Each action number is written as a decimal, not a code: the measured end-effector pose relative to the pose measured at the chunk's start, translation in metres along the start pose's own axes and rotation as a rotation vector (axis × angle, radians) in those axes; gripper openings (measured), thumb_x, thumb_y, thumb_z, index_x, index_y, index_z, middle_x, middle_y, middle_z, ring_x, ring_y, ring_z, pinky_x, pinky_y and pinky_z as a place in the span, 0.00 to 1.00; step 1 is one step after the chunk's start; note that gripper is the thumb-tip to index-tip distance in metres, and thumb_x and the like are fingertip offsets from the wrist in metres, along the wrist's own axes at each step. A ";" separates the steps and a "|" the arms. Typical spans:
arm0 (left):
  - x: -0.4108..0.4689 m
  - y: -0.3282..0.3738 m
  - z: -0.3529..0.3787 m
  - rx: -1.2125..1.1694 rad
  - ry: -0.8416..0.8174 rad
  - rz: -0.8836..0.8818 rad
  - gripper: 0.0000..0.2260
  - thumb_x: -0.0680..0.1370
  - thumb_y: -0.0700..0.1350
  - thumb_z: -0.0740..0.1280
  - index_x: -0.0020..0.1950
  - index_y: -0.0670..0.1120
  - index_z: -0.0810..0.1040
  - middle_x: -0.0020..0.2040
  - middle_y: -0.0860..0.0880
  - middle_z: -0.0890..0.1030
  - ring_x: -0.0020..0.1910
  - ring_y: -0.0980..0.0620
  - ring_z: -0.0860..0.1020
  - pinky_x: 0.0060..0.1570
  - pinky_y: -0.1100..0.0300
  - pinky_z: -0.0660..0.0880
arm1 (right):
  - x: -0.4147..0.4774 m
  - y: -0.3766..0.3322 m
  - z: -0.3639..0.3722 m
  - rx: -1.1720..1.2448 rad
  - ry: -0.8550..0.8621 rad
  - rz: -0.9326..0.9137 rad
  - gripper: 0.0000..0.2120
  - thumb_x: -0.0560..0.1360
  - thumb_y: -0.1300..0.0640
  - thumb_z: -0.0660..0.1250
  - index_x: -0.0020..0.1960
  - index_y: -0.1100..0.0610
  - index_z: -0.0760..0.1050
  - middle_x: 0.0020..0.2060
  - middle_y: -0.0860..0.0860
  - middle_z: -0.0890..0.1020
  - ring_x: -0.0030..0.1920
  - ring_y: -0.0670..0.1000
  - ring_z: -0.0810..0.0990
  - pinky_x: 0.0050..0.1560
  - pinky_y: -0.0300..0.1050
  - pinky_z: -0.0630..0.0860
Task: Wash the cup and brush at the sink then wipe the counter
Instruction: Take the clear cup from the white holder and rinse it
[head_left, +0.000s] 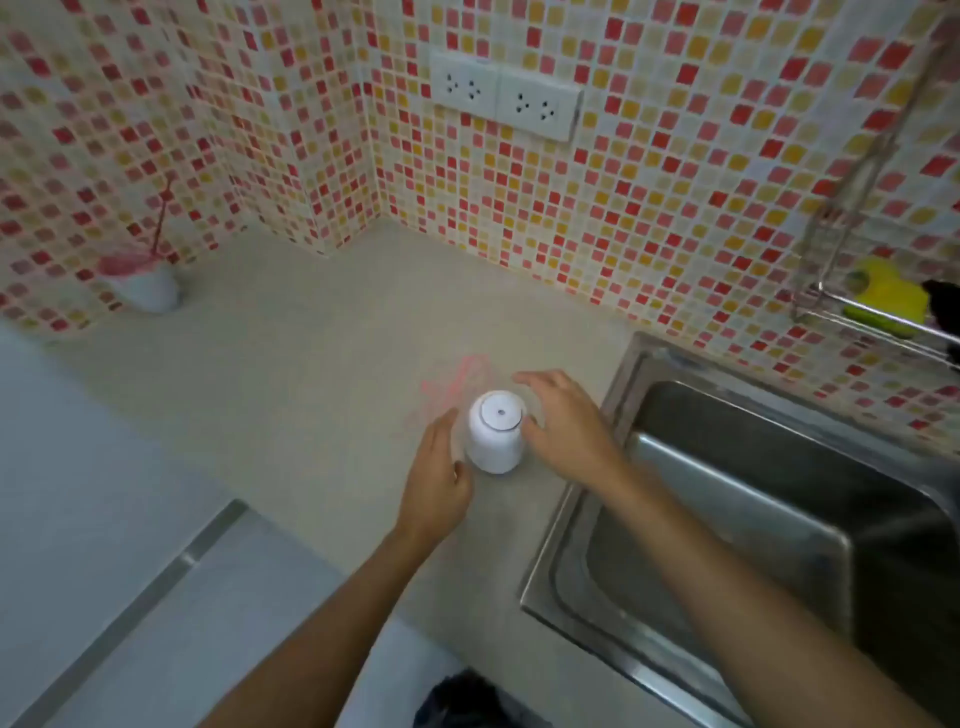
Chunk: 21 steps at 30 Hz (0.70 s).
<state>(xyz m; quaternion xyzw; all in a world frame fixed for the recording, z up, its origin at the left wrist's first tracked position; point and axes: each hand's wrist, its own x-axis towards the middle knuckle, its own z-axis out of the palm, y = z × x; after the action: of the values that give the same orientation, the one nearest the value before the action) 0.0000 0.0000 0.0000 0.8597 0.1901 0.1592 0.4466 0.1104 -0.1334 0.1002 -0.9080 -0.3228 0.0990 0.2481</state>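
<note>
Since the small white plastic cup (496, 439) sits inverted on the beige table (311, 364), likely draining, the left grip (436, 467) at nine o'clock and the right grip (566, 421) at three flank it, fingers relaxed, holding nothing.

My left hand (440, 470) and right hand (566, 423) are bare. My left forearm (332, 623) and right forearm (727, 584) run uncovered to the lower edge. Whether the dark patch (462, 699) at six o'clock is my clothing, I cannot tell.
</note>
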 end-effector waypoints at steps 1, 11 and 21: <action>-0.003 -0.006 0.006 -0.037 -0.035 -0.019 0.28 0.71 0.34 0.62 0.72 0.42 0.64 0.68 0.46 0.71 0.67 0.48 0.70 0.62 0.69 0.63 | 0.002 -0.002 0.007 -0.001 -0.036 0.003 0.27 0.72 0.58 0.64 0.71 0.51 0.66 0.67 0.52 0.70 0.65 0.56 0.70 0.65 0.51 0.70; 0.006 -0.013 0.057 -0.218 -0.055 -0.175 0.34 0.70 0.47 0.71 0.73 0.53 0.61 0.70 0.51 0.70 0.68 0.53 0.71 0.65 0.52 0.71 | 0.007 -0.014 0.051 -0.140 -0.007 0.083 0.35 0.68 0.41 0.71 0.71 0.47 0.62 0.70 0.51 0.61 0.64 0.58 0.64 0.57 0.50 0.72; 0.017 -0.010 0.067 -0.199 0.089 -0.270 0.30 0.75 0.49 0.68 0.73 0.55 0.60 0.68 0.55 0.72 0.65 0.56 0.73 0.62 0.51 0.74 | 0.018 -0.027 0.070 -0.288 0.101 0.193 0.35 0.71 0.40 0.68 0.72 0.50 0.61 0.63 0.58 0.69 0.58 0.60 0.68 0.49 0.50 0.75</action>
<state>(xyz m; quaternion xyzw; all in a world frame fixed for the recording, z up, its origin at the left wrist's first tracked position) 0.0424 -0.0345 -0.0433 0.7700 0.3070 0.1537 0.5378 0.0867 -0.0771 0.0539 -0.9647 -0.2321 0.0295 0.1206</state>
